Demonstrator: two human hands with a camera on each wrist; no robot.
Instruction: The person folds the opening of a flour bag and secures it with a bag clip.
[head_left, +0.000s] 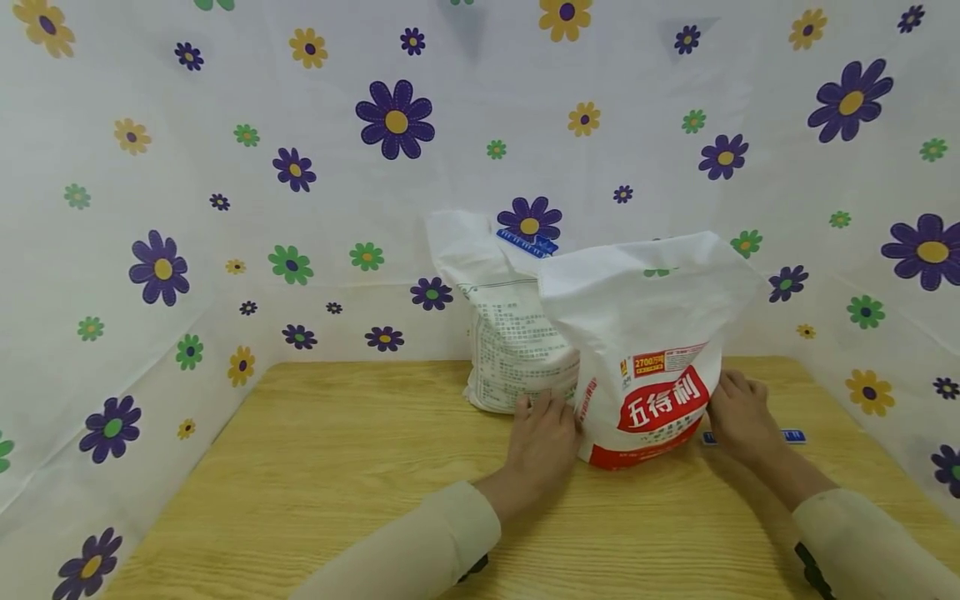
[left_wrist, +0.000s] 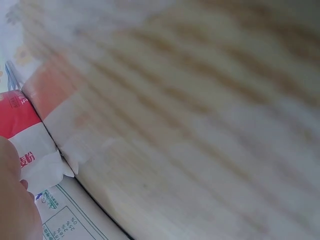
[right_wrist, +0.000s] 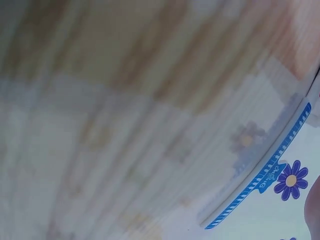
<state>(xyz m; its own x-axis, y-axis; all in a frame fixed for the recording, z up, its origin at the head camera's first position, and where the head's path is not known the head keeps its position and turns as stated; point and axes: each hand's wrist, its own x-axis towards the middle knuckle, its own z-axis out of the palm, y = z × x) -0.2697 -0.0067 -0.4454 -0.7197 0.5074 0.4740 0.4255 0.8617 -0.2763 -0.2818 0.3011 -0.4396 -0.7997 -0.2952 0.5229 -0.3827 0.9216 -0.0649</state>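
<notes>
Left hand (head_left: 542, 433) and right hand (head_left: 738, 417) flank the base of the red-label flour bag (head_left: 652, 367), fingers loosely curved and pressed against its 2 lower sides; a full wrap-around grip cannot be confirmed. The bag stands upright on the wooden table (head_left: 337, 467). It is likely heavy, soft-walled and slumping: best held low, under the base. Just behind it stands a second white bag (head_left: 510, 342).
</notes>
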